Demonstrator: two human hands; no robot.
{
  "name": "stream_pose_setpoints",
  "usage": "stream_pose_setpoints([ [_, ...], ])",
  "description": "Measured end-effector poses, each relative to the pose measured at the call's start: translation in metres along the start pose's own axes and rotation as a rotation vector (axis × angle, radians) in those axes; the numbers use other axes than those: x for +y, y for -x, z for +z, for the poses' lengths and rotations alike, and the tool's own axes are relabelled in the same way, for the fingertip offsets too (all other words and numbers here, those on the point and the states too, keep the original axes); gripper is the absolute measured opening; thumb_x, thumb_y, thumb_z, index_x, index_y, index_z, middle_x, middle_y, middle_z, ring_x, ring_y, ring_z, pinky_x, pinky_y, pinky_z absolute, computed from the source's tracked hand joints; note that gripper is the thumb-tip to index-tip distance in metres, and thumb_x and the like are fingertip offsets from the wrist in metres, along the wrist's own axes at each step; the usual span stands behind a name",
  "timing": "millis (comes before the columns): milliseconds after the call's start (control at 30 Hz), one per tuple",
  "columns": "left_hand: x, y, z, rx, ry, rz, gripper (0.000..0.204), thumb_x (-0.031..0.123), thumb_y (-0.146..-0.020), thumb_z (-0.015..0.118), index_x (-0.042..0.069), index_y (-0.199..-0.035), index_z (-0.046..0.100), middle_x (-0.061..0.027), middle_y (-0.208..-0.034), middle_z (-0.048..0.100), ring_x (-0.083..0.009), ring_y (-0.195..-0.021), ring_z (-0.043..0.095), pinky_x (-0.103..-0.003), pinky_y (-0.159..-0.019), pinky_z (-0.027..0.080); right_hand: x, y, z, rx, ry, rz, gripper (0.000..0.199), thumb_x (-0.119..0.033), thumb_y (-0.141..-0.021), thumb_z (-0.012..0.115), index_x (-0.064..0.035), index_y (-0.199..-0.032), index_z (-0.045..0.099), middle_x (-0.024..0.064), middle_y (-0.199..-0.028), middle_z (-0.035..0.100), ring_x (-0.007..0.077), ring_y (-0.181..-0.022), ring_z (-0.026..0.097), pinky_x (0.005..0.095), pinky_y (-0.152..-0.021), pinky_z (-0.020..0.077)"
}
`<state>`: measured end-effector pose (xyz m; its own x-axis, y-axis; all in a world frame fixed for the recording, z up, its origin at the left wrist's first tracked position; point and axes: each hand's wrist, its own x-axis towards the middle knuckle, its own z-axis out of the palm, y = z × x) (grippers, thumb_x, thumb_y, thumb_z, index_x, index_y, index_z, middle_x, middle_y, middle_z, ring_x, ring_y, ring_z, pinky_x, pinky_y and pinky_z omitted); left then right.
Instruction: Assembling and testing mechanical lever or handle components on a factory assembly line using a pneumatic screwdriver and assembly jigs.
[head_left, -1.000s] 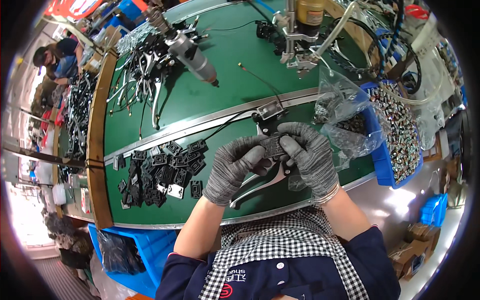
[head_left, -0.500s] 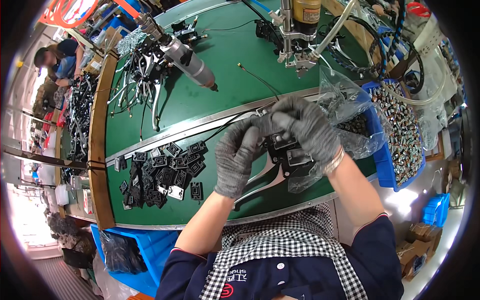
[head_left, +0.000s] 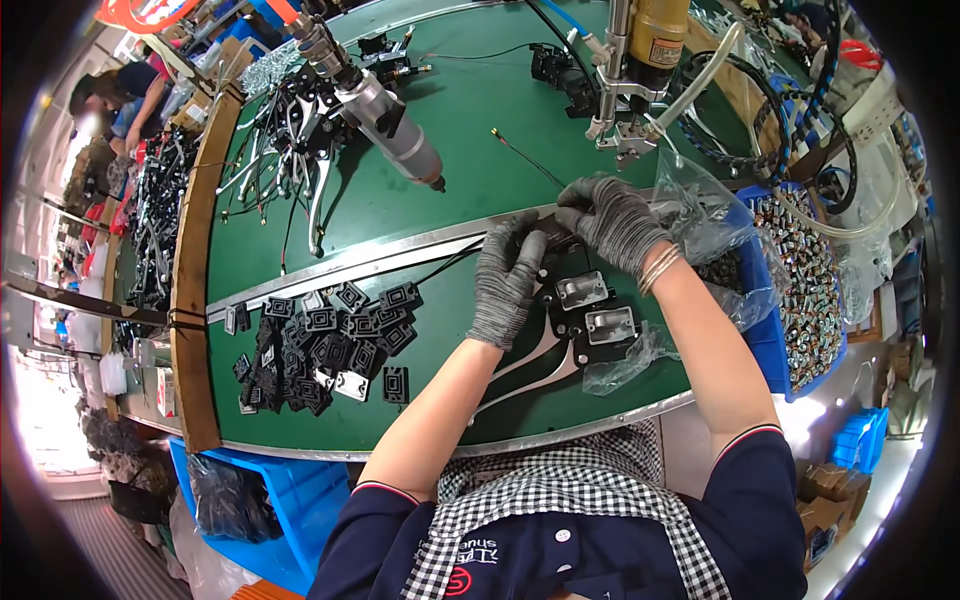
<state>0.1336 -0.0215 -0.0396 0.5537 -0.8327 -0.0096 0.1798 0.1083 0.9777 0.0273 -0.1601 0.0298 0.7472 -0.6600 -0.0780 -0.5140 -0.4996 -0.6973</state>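
1. The work in hand appears to be fitting or adjusting a dark part (head_left: 558,232) at the far end of a row of lever assemblies; the fingers cover most of it, so the exact step cannot be told.
2. The part sits between the two hands, beside the metal rail (head_left: 370,259) that crosses the green worktop (head_left: 480,110).
3. The left hand (head_left: 508,275), in a grey knit glove, has its fingers bent and thumb apart from them, close against the part's near side. The right hand (head_left: 618,228), gloved alike, reaches in from the other side with curled fingers. Whether either has a firm grip is hidden.
4. The next move probably calls for lining the part up squarely, one hand steadying while the other presses.
5. What shows of the part is dark and small, its outline broken by the gloves. Nearer the person, two open rectangular metal cups (head_left: 580,290) lie bare and greyish, with curved silver levers (head_left: 540,378) running off to the left.
6. Left of these lies a loose heap of black rectangular covers (head_left: 335,345), each with a raised frame pattern.
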Motion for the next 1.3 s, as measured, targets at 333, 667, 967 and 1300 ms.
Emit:
stream_pose_setpoints([
  [333,0.026,0.032,-0.035,0.102,-0.535,0.327,0.043,0.017,-0.092,0.064,0.0,-0.129,0.052,-0.0182,-0.119,0.057,-0.0298,-0.109,0.058,-0.039,-0.096,0.047,-0.073,0.037,0.009,0.348,-0.052,-0.293,0.024,-0.021,-0.085,0.067,-0.0038,-0.102,0.064,0.0157,-0.095,0.062,0.0311,-0.09,0.063,0.0402,-0.083,0.0506],
  [667,0.055,0.177,-0.134,0.481,-1.272,0.093,0.03,0.018,-0.081,0.075,0.003,-0.106,0.065,-0.0145,-0.099,0.06,-0.0306,-0.091,0.058,-0.04,-0.08,0.049,-0.121,0.036,0.172,-0.36,0.506,-0.588,0.032,-0.019,-0.079,0.071,-0.0109,-0.109,0.064,0.0119,-0.111,0.059,0.0302,-0.102,0.06,0.0405,-0.085,0.0519],
  [967,0.052,0.188,-0.195,0.556,-1.487,-0.016,0.05,0.029,-0.079,0.076,0.012,-0.124,0.062,-0.0152,-0.109,0.057,-0.0336,-0.1,0.054,-0.043,-0.084,0.049,-0.116,0.036,0.177,-0.357,0.31,-0.526,0.025,-0.02,-0.078,0.074,-0.01,-0.1,0.065,0.0115,-0.103,0.058,0.0315,-0.097,0.06,0.0415,-0.084,0.0509],
  [1300,0.084,0.171,-0.242,-0.029,-1.537,-0.011,0.042,0.02,-0.076,0.074,0.014,-0.116,0.064,-0.0103,-0.105,0.061,-0.032,-0.098,0.059,-0.041,-0.084,0.052,-0.114,0.023,0.172,-0.427,0.252,-0.544,0.035,-0.019,-0.079,0.074,-0.0092,-0.111,0.062,0.0141,-0.107,0.055,0.033,-0.098,0.059,0.0412,-0.087,0.05],
])
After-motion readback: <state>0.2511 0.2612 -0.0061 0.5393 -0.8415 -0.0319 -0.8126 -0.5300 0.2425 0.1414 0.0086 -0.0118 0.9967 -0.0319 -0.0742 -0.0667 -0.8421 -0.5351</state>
